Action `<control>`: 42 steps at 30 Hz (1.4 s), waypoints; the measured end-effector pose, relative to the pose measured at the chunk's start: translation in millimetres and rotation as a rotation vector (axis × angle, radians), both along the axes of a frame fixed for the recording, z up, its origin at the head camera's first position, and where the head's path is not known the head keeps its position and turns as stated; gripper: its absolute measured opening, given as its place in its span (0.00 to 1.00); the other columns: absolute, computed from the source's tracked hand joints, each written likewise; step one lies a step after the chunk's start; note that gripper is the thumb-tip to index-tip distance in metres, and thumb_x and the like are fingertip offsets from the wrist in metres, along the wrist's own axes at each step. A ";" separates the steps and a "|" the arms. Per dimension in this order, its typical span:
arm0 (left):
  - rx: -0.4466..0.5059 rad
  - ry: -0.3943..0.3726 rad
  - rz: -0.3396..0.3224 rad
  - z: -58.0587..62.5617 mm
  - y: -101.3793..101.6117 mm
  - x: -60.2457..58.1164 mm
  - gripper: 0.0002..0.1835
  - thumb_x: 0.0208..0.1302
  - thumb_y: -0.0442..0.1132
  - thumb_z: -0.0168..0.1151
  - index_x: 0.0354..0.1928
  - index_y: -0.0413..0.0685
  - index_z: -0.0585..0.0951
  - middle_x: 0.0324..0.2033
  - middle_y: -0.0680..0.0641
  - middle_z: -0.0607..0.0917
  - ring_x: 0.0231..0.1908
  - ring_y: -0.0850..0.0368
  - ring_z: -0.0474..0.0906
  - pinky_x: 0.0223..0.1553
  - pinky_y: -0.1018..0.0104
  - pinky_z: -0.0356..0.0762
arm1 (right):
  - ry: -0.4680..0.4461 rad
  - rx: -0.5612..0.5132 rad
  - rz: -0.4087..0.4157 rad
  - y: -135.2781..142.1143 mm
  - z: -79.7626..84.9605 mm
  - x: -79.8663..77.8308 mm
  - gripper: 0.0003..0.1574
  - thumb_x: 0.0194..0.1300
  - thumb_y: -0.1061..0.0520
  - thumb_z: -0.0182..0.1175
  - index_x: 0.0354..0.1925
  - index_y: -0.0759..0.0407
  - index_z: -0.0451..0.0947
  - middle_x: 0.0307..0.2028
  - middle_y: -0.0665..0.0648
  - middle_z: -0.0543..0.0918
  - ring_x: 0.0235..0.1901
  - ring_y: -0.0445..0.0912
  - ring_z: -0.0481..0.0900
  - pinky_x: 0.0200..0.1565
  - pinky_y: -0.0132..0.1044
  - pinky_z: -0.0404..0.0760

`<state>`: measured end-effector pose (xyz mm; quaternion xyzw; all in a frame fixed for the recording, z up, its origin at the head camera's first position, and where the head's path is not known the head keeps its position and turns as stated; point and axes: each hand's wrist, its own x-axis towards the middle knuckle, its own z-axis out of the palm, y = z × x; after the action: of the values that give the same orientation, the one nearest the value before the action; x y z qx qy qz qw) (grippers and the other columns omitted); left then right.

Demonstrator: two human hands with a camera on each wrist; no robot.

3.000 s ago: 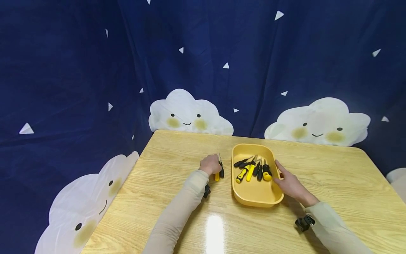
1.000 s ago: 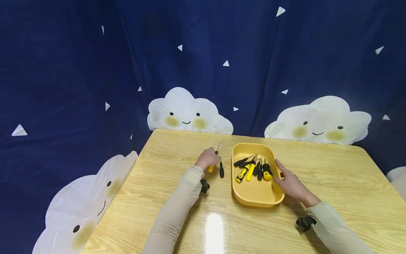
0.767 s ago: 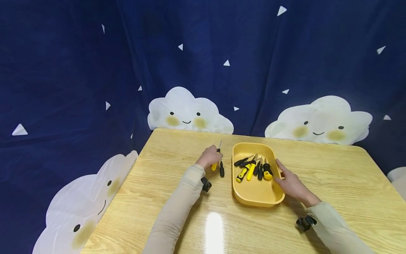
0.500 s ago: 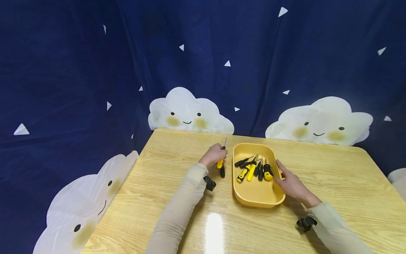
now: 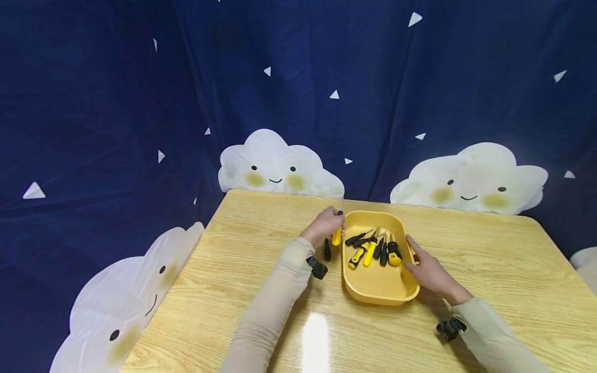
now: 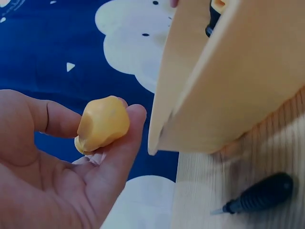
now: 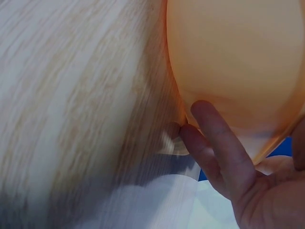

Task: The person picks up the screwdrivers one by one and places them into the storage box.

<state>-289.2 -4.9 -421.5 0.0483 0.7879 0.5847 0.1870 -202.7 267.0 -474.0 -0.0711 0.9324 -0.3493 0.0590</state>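
Observation:
My left hand [image 5: 325, 226] pinches a screwdriver [image 5: 337, 235] by its yellow handle, between thumb and fingers. The shank points away from me, and the tool is at the left rim of a yellow plastic bin [image 5: 380, 290]. In the left wrist view, the handle's rounded end [image 6: 106, 121] faces the camera. On the table just below that hand lies a black-handled screwdriver [image 5: 327, 250]. My right hand [image 5: 431, 270] holds the bin's right side, thumb over the rim; its fingers [image 7: 224, 148] lie along the outer wall in the right wrist view.
Several screwdrivers lie in the bin, among them a yellow one [image 5: 370, 253] and a stubby black-and-yellow one [image 5: 394, 254]. The wooden table [image 5: 485, 248] ends at a dark blue curtain [image 5: 298, 93] with white clouds.
The left hand has lifted the yellow-handled screwdriver off the table and carried it right to the bin's left rim. The black screwdriver stays on the table. The right hand and bin have not moved.

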 end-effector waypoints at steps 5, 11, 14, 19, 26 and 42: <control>0.028 -0.007 -0.026 3.6 6.6 1.7 0.05 0.68 0.35 0.46 0.40 0.40 0.65 0.34 0.39 0.78 0.39 0.37 0.80 0.33 0.52 0.79 | -0.004 -0.001 -0.002 -0.7 0.6 0.6 0.45 0.67 0.60 0.52 0.73 0.64 0.39 0.48 0.81 0.73 0.42 0.60 0.78 0.38 0.44 0.78; 0.074 0.006 -0.068 8.0 15.9 3.6 0.08 0.68 0.33 0.45 0.46 0.39 0.64 0.31 0.41 0.76 0.34 0.39 0.81 0.32 0.53 0.80 | 0.003 -0.009 -0.002 -0.9 2.2 1.4 0.46 0.67 0.61 0.53 0.73 0.64 0.39 0.47 0.80 0.74 0.40 0.59 0.79 0.37 0.44 0.78; 0.092 -0.001 -0.078 9.0 21.3 3.6 0.09 0.68 0.33 0.45 0.48 0.40 0.64 0.30 0.42 0.75 0.26 0.49 0.79 0.27 0.58 0.79 | -0.004 -0.006 -0.004 -1.1 2.1 1.8 0.46 0.67 0.61 0.53 0.73 0.64 0.39 0.47 0.81 0.73 0.41 0.59 0.79 0.37 0.43 0.78; 0.132 -0.038 -0.081 10.0 30.5 3.7 0.08 0.69 0.33 0.44 0.47 0.40 0.62 0.29 0.41 0.75 0.29 0.43 0.80 0.24 0.60 0.79 | 0.006 -0.003 -0.007 -0.7 1.9 1.3 0.46 0.68 0.60 0.53 0.73 0.63 0.38 0.49 0.82 0.72 0.42 0.60 0.78 0.37 0.44 0.78; 0.094 -0.053 -0.064 8.6 44.6 6.8 0.11 0.70 0.35 0.45 0.51 0.38 0.63 0.42 0.30 0.78 0.32 0.43 0.82 0.30 0.58 0.79 | 0.008 -0.004 -0.010 0.2 1.0 0.4 0.46 0.67 0.60 0.52 0.73 0.62 0.38 0.48 0.82 0.73 0.41 0.59 0.79 0.37 0.44 0.78; 0.146 -0.091 -0.080 -5.5 64.7 6.8 0.11 0.68 0.34 0.47 0.50 0.39 0.64 0.28 0.43 0.77 0.43 0.34 0.79 0.32 0.56 0.81 | 0.017 -0.009 -0.007 -0.9 1.3 1.3 0.46 0.66 0.62 0.53 0.73 0.65 0.40 0.44 0.78 0.76 0.38 0.57 0.79 0.36 0.43 0.78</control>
<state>-282.4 59.9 -427.0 0.0668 0.7312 0.6344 0.2417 -201.4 266.1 -472.7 -0.0709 0.9315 -0.3533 0.0497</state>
